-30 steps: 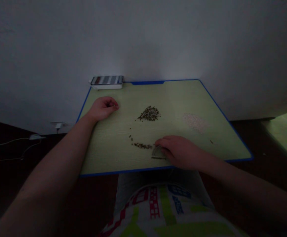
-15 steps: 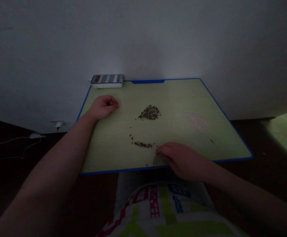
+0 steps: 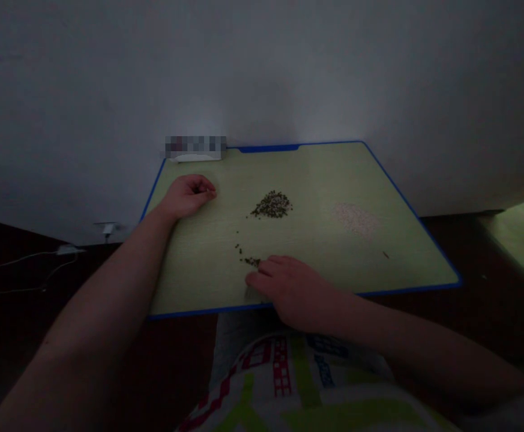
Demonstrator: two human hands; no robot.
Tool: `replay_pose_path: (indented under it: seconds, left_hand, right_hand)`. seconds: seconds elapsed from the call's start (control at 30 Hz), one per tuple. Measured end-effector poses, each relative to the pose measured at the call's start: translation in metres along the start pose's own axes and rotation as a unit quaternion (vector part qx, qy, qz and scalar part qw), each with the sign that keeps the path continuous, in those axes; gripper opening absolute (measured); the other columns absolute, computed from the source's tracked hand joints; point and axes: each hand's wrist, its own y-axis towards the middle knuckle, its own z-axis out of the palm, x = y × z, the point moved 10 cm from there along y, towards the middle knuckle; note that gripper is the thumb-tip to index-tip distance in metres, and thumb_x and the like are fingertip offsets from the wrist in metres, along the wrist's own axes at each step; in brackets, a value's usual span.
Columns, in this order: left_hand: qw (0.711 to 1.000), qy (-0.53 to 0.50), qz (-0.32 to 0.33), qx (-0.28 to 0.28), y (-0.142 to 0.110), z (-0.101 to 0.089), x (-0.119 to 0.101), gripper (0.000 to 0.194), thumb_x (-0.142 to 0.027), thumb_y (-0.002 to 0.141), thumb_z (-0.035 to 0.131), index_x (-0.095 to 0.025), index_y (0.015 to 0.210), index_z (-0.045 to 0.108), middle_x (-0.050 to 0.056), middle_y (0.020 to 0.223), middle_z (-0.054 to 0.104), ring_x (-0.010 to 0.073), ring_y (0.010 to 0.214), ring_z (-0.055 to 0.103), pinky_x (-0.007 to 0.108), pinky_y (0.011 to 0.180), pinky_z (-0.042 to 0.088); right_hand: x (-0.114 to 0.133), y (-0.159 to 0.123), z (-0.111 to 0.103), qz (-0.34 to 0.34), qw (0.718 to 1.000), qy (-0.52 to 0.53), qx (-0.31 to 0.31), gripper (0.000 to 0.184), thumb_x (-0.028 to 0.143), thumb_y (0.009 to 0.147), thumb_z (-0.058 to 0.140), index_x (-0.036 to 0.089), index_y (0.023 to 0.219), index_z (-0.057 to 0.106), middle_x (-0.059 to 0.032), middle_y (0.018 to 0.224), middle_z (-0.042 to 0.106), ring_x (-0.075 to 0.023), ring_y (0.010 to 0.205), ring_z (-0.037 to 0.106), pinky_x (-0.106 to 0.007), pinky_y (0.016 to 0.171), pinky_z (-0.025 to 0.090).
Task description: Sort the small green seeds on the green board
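My left hand [image 3: 188,195] rests on the left of the table top, fingers curled and thumb near the fingertips; whatever may be between them is too small to make out. Low at the front edge, my right hand [image 3: 294,289] grips a clear protractor-like piece [image 3: 253,294], mostly covered by the fingers. Just beyond those fingers lies a short row of dark grains [image 3: 251,261], partly hidden by the hand. A heap of mixed dark and pale grains [image 3: 273,205] sits mid-table. To its right spreads a patch of pale grains [image 3: 356,219].
The pale table top [image 3: 316,174] has a blue rim and stands against a grey wall [image 3: 262,72]. A white box [image 3: 198,157] with a pixelated top is at the back left corner. A small brown sliver [image 3: 386,255] lies at right. A plug and cables [image 3: 68,249] are left of the table.
My right hand drew toward the front edge with the protractor-like piece, then moved left, covering part of the dark row. My left hand has stayed in place.
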Motion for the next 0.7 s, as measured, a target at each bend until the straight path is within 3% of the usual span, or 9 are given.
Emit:
replay_pose_path:
  seconds: [0.17, 0.3, 0.43, 0.53, 0.7]
  left_hand:
    - [1.000, -0.009, 0.008, 0.007, 0.001, 0.001, 0.001, 0.017, -0.030, 0.064, 0.070, -0.017, 0.074, 0.067, -0.004, 0.053, 0.047, 0.0079, 0.050, 0.040, 0.023, 0.049, 0.031]
    - [1.000, -0.013, 0.009, 0.014, 0.002, 0.003, 0.006, 0.018, -0.031, 0.066, 0.070, -0.016, 0.075, 0.067, -0.004, 0.054, 0.047, 0.0077, 0.050, 0.040, 0.023, 0.050, 0.030]
    - [1.000, -0.012, 0.003, 0.011, 0.003, 0.003, 0.008, 0.019, -0.031, 0.066, 0.070, -0.015, 0.076, 0.067, -0.004, 0.056, 0.048, 0.0080, 0.050, 0.040, 0.023, 0.050, 0.031]
    - [1.000, -0.010, -0.003, 0.012, 0.002, 0.003, 0.007, 0.019, -0.031, 0.065, 0.070, -0.015, 0.075, 0.067, -0.004, 0.055, 0.048, 0.0086, 0.051, 0.041, 0.024, 0.050, 0.031]
    - [1.000, -0.004, -0.008, 0.005, 0.000, 0.001, 0.003, 0.018, -0.029, 0.064, 0.070, -0.016, 0.075, 0.067, -0.004, 0.055, 0.049, 0.0089, 0.052, 0.042, 0.024, 0.051, 0.033]
  right_hand:
    - [0.003, 0.004, 0.003, -0.033, 0.999, 0.007, 0.032, 0.026, 0.003, 0.082, 0.052, 0.016, 0.101, 0.063, -0.0079, 0.093, 0.066, -0.0210, 0.087, 0.058, -0.033, 0.080, 0.043]
    - [-0.001, -0.010, 0.002, -0.028, 0.998, 0.022, 0.050, 0.027, 0.002, 0.078, 0.055, 0.018, 0.099, 0.063, -0.0068, 0.092, 0.064, -0.0211, 0.087, 0.057, -0.034, 0.080, 0.043]
    - [-0.009, -0.031, 0.000, -0.008, 0.998, 0.046, 0.052, 0.028, 0.003, 0.082, 0.054, 0.019, 0.102, 0.067, -0.0062, 0.090, 0.064, -0.0209, 0.085, 0.057, -0.034, 0.078, 0.045]
    - [-0.030, -0.051, -0.011, 0.031, 0.995, 0.092, 0.003, 0.034, 0.004, 0.088, 0.047, 0.019, 0.108, 0.069, -0.0069, 0.092, 0.066, -0.0196, 0.084, 0.061, -0.032, 0.074, 0.048]
    - [-0.088, -0.087, -0.028, 0.161, 0.969, 0.109, -0.154, 0.029, 0.017, 0.096, 0.046, 0.016, 0.116, 0.067, -0.0104, 0.099, 0.073, -0.0206, 0.088, 0.068, -0.034, 0.077, 0.054]
